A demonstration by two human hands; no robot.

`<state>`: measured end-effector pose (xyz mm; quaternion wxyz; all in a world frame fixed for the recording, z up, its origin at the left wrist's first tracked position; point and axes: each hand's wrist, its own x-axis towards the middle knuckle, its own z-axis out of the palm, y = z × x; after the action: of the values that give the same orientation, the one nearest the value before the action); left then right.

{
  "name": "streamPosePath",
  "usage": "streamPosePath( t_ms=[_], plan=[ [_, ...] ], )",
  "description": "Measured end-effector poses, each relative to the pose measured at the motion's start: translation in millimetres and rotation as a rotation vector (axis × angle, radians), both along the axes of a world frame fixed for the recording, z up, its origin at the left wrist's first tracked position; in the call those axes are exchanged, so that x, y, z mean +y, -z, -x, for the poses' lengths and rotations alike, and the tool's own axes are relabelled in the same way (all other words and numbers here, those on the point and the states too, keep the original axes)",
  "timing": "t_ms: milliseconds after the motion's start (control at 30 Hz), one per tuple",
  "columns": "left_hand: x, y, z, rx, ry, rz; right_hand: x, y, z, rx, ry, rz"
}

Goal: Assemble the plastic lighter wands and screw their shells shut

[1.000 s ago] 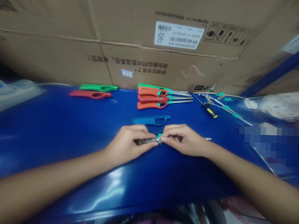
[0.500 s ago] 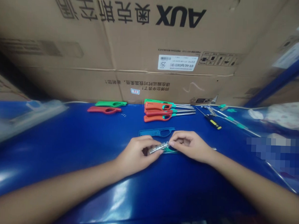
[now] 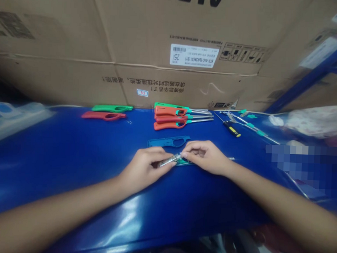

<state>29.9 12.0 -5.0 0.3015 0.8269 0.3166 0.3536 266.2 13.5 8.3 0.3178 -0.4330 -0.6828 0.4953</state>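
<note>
Between the thumb and fingers of my left hand (image 3: pixel 145 166) is a small clear, silvery cylinder (image 3: pixel 168 161), like a lighter's fuel tank, held at a tilt. My right hand (image 3: pixel 207 156) pinches at its upper right end, where a tiny whitish bit shows; what exactly the fingertips hold is too small to make out. Under the hands lies a green lighter part (image 3: pixel 183 162), mostly covered. A thin metal tube end (image 3: pixel 232 158) sticks out beyond my right wrist. Just behind my hands rests a blue half shell of a lighter handle (image 3: pixel 168 141).
Several assembled stick lighters (image 3: pixel 171 118) lie stacked at the back. To their left are a green handle shell (image 3: pixel 109 108) and a red one (image 3: pixel 102 116). A screwdriver (image 3: pixel 231 129) and metal rods with green pieces (image 3: pixel 259 132) lie right. A cardboard box (image 3: pixel 149 48) stands behind.
The camera view has tilted down and turned slightly, so everything sits higher and further left. Both hands keep their hold around the cylinder with little visible movement.
</note>
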Motion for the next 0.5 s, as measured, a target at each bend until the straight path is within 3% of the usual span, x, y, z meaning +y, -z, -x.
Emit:
streamPosePath(
  t_ms=[500],
  plan=[
    [1.1, -2.3, 0.0, 0.04, -0.033, -0.05, 2.9, -1.9, -0.3, 0.076, 0.004, 0.027]
  ],
)
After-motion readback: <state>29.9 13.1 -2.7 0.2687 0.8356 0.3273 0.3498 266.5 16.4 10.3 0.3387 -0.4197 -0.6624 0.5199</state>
